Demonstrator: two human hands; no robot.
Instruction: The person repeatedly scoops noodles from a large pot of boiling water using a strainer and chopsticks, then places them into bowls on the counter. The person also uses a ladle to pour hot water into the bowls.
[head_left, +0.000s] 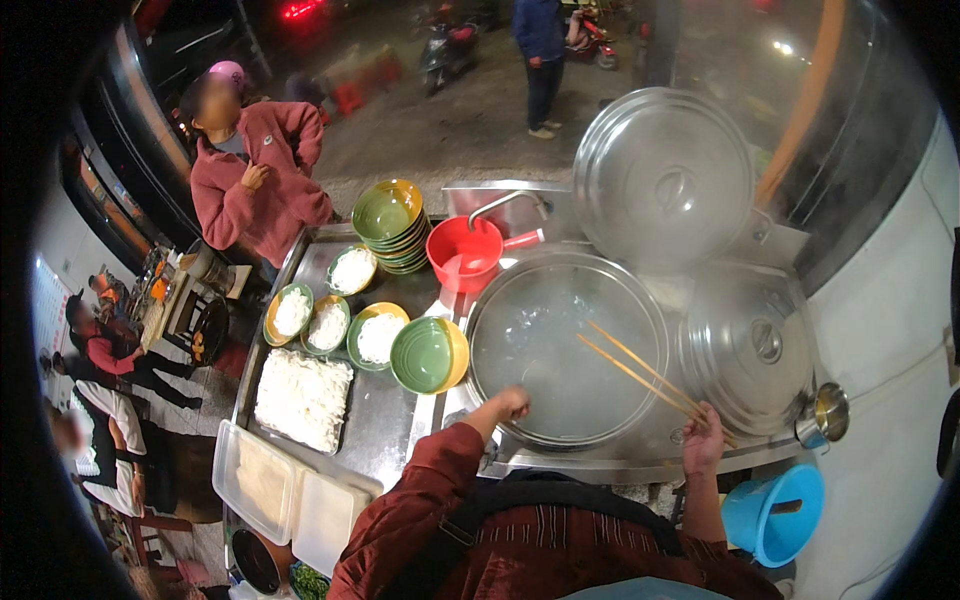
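Observation:
My right hand (702, 441) grips a pair of long wooden chopsticks (637, 367), their tips slightly apart over a wide round metal pot (660, 360). Cloudy, steaming water (562, 337) fills the pot. At the near left rim, my left hand (514, 403) is curled over the water; whether it holds something is hidden. A green and yellow bowl (424, 356) stands left of the pot, nothing visible in it. Several similar bowls, among them one bowl of white noodles (379, 337), sit farther left. A block of white noodles (304, 397) lies on a tray nearby.
Behind the pot are a red plastic dipper (465, 255), a tap (510, 199), a stack of bowls (390, 225) and a raised lid (664, 172). A covered pot (750, 345) is at right, above a blue bucket (772, 517). Across the counter stands a person (255, 172).

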